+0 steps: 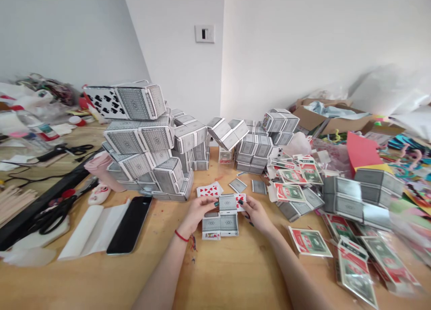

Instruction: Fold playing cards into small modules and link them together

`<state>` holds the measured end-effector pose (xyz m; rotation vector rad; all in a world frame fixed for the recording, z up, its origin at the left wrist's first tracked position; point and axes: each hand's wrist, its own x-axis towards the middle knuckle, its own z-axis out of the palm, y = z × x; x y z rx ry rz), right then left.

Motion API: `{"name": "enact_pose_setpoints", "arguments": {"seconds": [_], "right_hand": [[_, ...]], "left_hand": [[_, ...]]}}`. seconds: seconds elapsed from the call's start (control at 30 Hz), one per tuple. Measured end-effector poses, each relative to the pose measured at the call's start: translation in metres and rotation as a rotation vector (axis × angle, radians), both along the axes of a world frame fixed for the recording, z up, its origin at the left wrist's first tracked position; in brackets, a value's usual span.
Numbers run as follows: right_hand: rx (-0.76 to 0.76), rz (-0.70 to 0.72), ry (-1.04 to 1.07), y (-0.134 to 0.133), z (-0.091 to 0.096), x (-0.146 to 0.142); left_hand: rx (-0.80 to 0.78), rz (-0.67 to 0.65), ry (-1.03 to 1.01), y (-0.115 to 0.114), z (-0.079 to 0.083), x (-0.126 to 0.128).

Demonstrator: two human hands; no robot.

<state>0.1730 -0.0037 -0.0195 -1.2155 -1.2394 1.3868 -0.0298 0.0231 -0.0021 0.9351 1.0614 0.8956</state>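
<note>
Over a small block of folded playing cards (pixel 228 224), both of my hands work close together. My left hand (pixel 198 212) pinches the left edge of a grey-backed playing card (pixel 227 203). From the other side my right hand (pixel 256 214) grips a face-up hearts card (pixel 239 197), partly covered by the grey-backed one. A card with its face showing sticks out at the block's front left. Just behind my left hand lie loose hearts cards (pixel 208 190). Farther back are two single grey-backed cards, one of them a flat card (pixel 259 187).
A tall stack of card blocks (pixel 134 139) stands at the left, joined by an arch (pixel 227 132) to a lower stack (pixel 254 150). Card boxes (pixel 310 242) crowd the right. A black phone (pixel 129 224) and scissors (pixel 55 213) lie left.
</note>
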Motion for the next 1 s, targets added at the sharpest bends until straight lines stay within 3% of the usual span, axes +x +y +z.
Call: {"name": "enact_pose_setpoints", "arguments": {"seconds": [0.33, 0.67, 1.0], "right_hand": [[0.037, -0.014, -0.076, -0.004, -0.003, -0.013], [0.028, -0.051, -0.109, -0.006, -0.005, -0.015], [0.035, 0.001, -0.124, -0.005, -0.004, -0.017]], "left_hand": [[-0.105, -0.021, 0.03, -0.001, -0.002, -0.005], [-0.064, 0.04, 0.1, 0.0, -0.009, 0.003], [-0.039, 0.075, 0.096, -0.001, -0.009, 0.005]]}}
